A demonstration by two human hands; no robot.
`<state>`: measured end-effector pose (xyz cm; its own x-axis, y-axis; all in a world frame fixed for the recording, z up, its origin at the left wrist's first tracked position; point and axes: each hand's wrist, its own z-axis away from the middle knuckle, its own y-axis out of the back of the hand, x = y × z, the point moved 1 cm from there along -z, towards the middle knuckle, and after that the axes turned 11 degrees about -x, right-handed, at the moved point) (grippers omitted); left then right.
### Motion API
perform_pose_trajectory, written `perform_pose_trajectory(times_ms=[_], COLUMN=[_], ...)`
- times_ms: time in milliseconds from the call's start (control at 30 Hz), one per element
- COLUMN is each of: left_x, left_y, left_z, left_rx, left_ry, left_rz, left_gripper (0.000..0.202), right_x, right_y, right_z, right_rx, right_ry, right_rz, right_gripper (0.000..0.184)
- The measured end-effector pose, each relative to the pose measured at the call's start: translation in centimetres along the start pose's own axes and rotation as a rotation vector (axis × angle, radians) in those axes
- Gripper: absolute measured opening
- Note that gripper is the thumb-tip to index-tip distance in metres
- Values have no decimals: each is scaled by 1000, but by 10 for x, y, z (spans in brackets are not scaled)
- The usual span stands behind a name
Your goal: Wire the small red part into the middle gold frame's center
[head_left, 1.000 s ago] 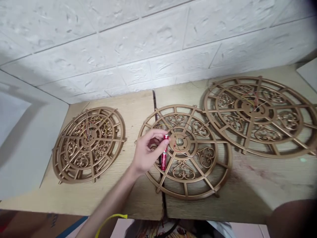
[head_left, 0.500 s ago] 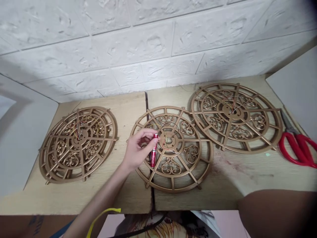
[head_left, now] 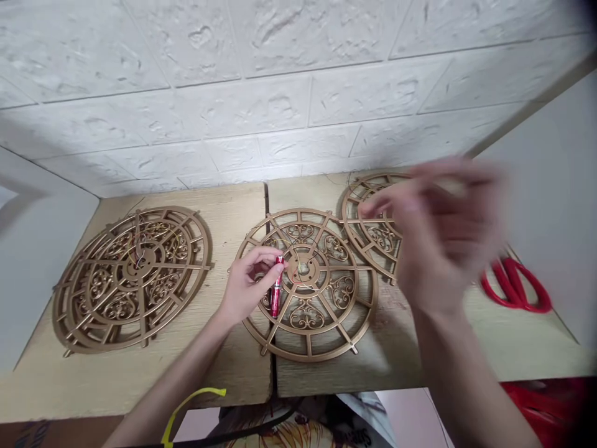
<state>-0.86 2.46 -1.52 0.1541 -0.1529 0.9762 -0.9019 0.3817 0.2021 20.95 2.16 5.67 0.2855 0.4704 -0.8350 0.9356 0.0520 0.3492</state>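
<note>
My left hand [head_left: 249, 283] is closed, pinching a pair of slim red batteries [head_left: 276, 295] that stand end to end with silver at the join and top. They are over the left part of the middle gold openwork disc [head_left: 310, 356]. Thin yellow, red and dark wires [head_left: 298, 254] run from the disc's hub close to the fingertips. Raised over the right-hand gold disc [head_left: 354, 214], my right hand [head_left: 443, 230] is smeared by motion. Its fingers look bent, but I cannot see whether they hold anything. It hides much of that disc.
At the left lies a stack of similar gold discs [head_left: 133, 280] with wires at its hub. Red-handled scissors [head_left: 515, 286] are at the right, partly covered by my right hand. A white brick-pattern wall [head_left: 261, 106] stands behind. A dark gap splits the wooden tabletop [head_left: 233, 361].
My right hand has come up into view on the right, in front of the right-hand disc and the scissors. My left hand keeps its pinch on the batteries. The view has shifted slightly.
</note>
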Motion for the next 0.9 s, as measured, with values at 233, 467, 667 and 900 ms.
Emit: perform_pose_trajectory(times_ms=[233, 467, 667, 900], left_x=[5, 4, 4, 7], left_y=[0, 0, -1, 1], left_z=[-1, -2, -2, -1], left_rx=[20, 56, 55, 15], left_ry=[20, 28, 53, 66], left_rz=[0, -9, 20, 25], left_gripper=[20, 21, 22, 22], right_x=[31, 42, 47, 46], right_y=[-14, -17, -19, -34], right_z=[0, 7, 8, 9], right_rx=[-249, -298, -456, -380], right_ry=[-15, -34, 51, 50], right_rz=[40, 123, 322, 217], right_gripper=[15, 12, 11, 16])
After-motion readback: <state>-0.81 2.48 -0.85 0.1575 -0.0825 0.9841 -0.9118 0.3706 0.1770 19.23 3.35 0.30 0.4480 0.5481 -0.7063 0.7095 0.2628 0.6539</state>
